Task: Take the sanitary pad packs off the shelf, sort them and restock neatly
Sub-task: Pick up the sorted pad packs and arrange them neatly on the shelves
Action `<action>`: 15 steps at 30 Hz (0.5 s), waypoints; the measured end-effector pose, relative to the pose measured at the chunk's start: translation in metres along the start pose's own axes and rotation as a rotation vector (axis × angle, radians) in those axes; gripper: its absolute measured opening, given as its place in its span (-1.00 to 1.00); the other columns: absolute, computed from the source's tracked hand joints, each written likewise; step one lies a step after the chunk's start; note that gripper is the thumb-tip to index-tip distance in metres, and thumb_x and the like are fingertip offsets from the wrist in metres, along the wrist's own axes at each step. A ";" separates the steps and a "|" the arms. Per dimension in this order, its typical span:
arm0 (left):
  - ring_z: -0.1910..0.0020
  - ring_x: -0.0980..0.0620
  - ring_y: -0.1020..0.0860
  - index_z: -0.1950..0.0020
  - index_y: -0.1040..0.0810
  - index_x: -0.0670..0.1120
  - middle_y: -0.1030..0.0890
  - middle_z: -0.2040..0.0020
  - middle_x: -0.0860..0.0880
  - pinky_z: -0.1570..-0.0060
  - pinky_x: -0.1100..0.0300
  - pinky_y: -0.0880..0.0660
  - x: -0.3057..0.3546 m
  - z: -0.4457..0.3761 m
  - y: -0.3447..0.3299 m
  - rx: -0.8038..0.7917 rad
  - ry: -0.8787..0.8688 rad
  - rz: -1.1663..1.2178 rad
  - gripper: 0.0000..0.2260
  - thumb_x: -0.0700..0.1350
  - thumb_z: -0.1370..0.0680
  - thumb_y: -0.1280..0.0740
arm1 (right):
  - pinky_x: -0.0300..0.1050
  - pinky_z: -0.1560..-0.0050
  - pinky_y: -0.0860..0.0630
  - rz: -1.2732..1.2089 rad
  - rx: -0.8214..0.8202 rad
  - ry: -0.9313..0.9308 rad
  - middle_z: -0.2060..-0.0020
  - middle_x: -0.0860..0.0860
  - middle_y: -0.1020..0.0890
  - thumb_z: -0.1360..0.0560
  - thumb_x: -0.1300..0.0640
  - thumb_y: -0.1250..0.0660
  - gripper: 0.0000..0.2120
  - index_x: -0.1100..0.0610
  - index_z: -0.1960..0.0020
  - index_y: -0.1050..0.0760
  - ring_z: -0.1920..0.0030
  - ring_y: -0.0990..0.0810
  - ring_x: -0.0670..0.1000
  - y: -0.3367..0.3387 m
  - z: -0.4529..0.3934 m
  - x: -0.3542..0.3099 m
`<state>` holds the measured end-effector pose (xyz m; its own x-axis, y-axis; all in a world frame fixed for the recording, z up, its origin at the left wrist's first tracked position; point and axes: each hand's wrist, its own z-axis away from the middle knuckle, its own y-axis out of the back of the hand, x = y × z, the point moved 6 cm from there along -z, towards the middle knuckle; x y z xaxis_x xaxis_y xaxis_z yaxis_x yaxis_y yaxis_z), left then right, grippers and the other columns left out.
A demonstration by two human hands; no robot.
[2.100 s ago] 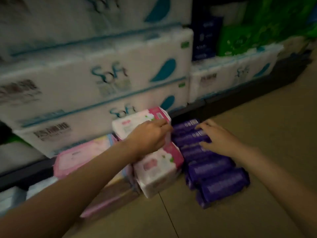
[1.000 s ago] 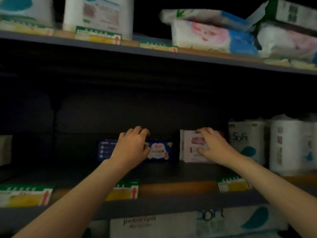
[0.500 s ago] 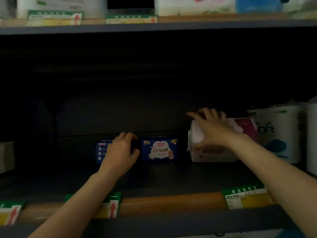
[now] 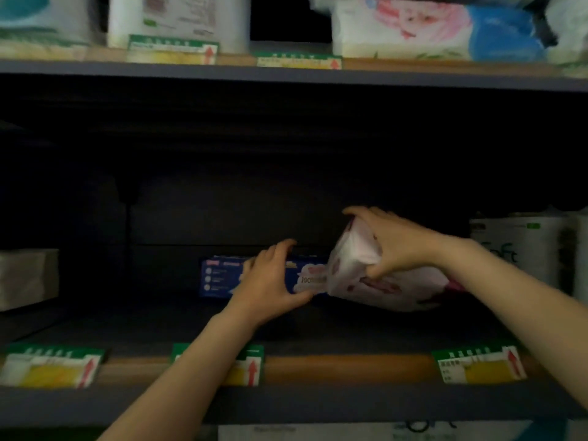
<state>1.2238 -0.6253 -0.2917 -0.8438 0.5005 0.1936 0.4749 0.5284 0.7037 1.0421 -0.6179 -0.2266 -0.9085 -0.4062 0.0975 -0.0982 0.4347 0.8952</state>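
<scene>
Shelving fills the head view, seen from just below: a dark, deep middle shelf [image 4: 334,338] with price tags [image 4: 479,366] clipped along its front edge, and a stocked shelf above. Two bare forearms are stretched into the middle shelf. The right hand [image 4: 394,246] is closed around a soft white and pink pad pack [image 4: 375,281], fingers curled over its top and thumb pressed into its near face; the pack is tilted, its left end raised and apparently clear of the shelf floor, though the dimness hides the exact contact. The left hand [image 4: 270,281] is curled over a dark blue pack [image 4: 219,278] standing near the back of the shelf, fingers hooked behind its top edge and thumb underneath toward the front, so it is gripped rather than merely touched. The two packs are just beside each other, the pink one overlapping the blue one's right end. The step in hand is judged to be removal: both packs are being drawn out of the shelf. The next move would call for both to be pulled forward over the front lip without snagging the tags. The pink pack looks squashy and dented under the grip; the blue one looks flat and boxy, with white print. White paper rolls [image 4: 521,249] stand to the right.
</scene>
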 end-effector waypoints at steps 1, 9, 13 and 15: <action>-0.41 0.04 -0.25 -0.51 -0.03 0.04 -0.27 -0.45 0.03 -0.39 0.05 -0.15 0.004 0.001 0.004 0.011 -0.025 0.069 -0.14 0.22 -0.37 -0.43 | -0.13 -0.29 -0.33 -0.068 0.003 0.044 -0.40 0.01 -0.25 -0.24 -0.02 -0.53 0.05 -0.05 -0.52 0.06 -0.34 -0.31 0.02 0.009 -0.001 -0.014; -0.26 0.08 -0.44 -0.51 0.12 0.18 -0.33 -0.40 0.03 -0.20 0.12 -0.47 -0.029 0.017 0.056 -0.006 0.178 0.626 0.15 0.20 -0.15 -0.58 | -0.25 -0.24 -0.33 -0.502 -0.021 0.213 -0.25 -0.17 -0.39 -0.32 -0.02 -0.51 -0.15 -0.08 -0.47 -0.12 -0.27 -0.36 -0.16 0.032 -0.032 -0.100; -0.29 -0.14 -0.43 -0.54 0.11 0.01 -0.34 -0.41 -0.14 -0.21 0.04 -0.38 -0.080 0.037 0.100 0.202 0.457 0.317 0.07 0.14 -0.26 -0.53 | -0.29 -0.16 -0.28 -0.485 0.224 0.137 -0.26 -0.05 -0.49 -0.41 -0.05 -0.44 -0.39 -0.02 -0.39 -0.30 -0.26 -0.43 -0.10 0.023 -0.052 -0.087; -0.30 -0.26 -0.39 -0.54 0.18 -0.02 -0.33 -0.41 -0.22 -0.28 -0.11 -0.36 -0.119 0.056 0.109 0.189 0.671 0.123 0.11 0.25 -0.26 -0.48 | -0.31 -0.12 -0.28 -0.345 0.196 0.054 -0.29 0.04 -0.46 -0.50 0.09 -0.36 -0.49 0.07 -0.41 -0.30 -0.26 -0.44 -0.01 -0.004 -0.060 -0.069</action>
<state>1.3897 -0.5887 -0.2763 -0.7247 0.0658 0.6859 0.5605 0.6354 0.5312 1.1295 -0.6403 -0.2109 -0.7862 -0.5950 -0.1671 -0.4746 0.4080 0.7799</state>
